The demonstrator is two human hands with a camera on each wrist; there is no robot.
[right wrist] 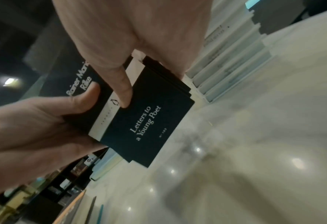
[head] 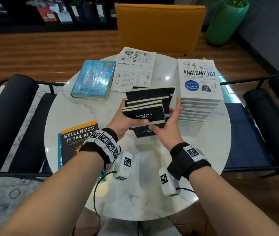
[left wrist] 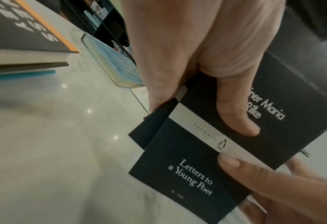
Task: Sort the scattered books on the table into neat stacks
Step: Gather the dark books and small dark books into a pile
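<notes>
Above table [head: 101,108]: both hands grip black booklets [head: 145,113] (title wrist-only).

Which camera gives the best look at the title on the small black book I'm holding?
The left wrist view: "Letters to a Young Poet" on the small black book reads large. The right wrist view shows it smaller and tilted; the head view shows mostly the author's name.

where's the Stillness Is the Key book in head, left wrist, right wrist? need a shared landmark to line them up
Head: Stillness Is the Key book, lower left, on the table.
Left wrist: top left corner, orange edge showing.
Right wrist: probably the orange-edged sliver at the bottom left; title unreadable.
Shared landmark: Letters to a Young Poet book.
</notes>
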